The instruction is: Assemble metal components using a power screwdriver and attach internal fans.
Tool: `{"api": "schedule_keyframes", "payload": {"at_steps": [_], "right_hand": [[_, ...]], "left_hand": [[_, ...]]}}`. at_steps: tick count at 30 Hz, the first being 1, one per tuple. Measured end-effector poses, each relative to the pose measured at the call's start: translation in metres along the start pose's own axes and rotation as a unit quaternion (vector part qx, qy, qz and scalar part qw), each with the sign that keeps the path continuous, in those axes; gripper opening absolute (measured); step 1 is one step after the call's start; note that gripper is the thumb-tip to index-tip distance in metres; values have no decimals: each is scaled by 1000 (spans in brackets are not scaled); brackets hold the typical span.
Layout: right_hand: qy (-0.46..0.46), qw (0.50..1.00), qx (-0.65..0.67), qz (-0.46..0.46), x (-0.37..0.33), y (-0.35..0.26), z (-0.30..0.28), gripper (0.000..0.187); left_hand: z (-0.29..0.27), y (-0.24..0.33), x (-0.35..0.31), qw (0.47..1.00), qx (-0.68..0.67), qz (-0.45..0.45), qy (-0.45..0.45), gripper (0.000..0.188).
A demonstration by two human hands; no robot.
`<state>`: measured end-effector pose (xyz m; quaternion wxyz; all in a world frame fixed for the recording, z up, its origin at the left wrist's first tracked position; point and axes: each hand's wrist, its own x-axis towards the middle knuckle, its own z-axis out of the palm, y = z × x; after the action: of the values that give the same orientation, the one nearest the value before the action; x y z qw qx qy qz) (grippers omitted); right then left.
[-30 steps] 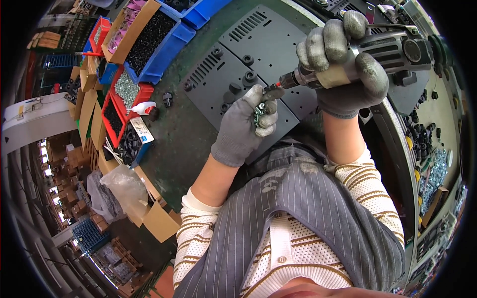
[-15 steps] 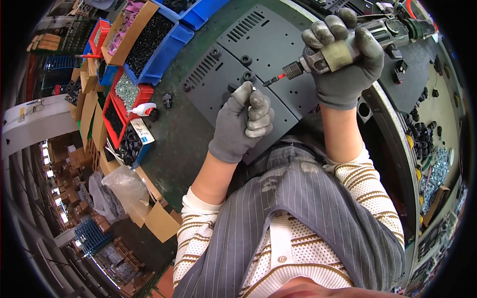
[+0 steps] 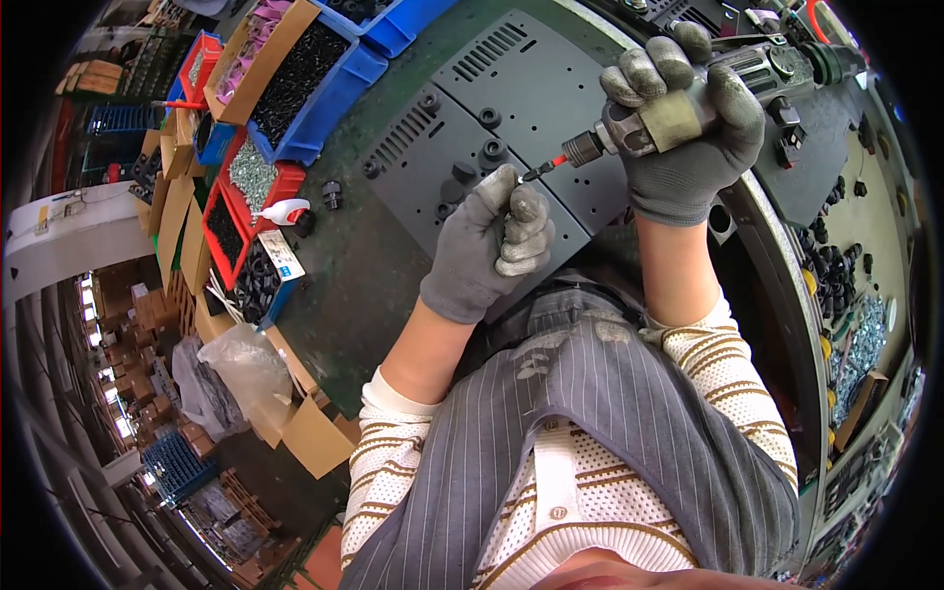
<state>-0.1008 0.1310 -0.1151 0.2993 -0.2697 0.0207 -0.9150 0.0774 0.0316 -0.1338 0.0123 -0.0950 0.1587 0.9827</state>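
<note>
My right hand (image 3: 700, 162), in a grey work glove, is wrapped round a power screwdriver (image 3: 672, 120) with a tan band on its body. Its long bit (image 3: 546, 168), with a red collar, points left and down. The bit's tip meets the fingertips of my gloved left hand (image 3: 489, 236), which pinch a tiny shiny piece that looks like a screw; the fingers mostly cover it. Under both hands lie two dark grey metal panels (image 3: 575, 113) with slots and holes. Several round black feet (image 3: 494, 149) sit on the nearer panel, some beside my left thumb.
At left stand a blue bin (image 3: 339, 87) of small black parts, red trays (image 3: 287, 183) with silver and black fasteners, and a white-and-red bottle (image 3: 285, 210). A black fitting (image 3: 332, 195) rests on the green table (image 3: 344, 285). Loose black parts (image 3: 836, 258) lie at right.
My left hand has moved slightly right, bringing the pinched piece to the bit's tip. The screwdriver has shifted a little right and down. More black feet show beside my left hand.
</note>
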Motion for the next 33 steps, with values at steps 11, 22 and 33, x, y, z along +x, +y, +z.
{"api": "schedule_keyframes", "payload": {"at_steps": [11, 22, 33], "right_hand": [[-3, 1000, -22, -14, -5, -2, 6, 39], [71, 997, 28, 22, 2, -11, -1, 29], [168, 980, -105, 25, 34, 6, -14, 20]], "left_hand": [[3, -1, 0, 999, 35, -2, -27, 46], [22, 13, 1, 982, 172, -55, 60, 49], [-2, 109, 45, 434, 876, 68, 201, 34]]}}
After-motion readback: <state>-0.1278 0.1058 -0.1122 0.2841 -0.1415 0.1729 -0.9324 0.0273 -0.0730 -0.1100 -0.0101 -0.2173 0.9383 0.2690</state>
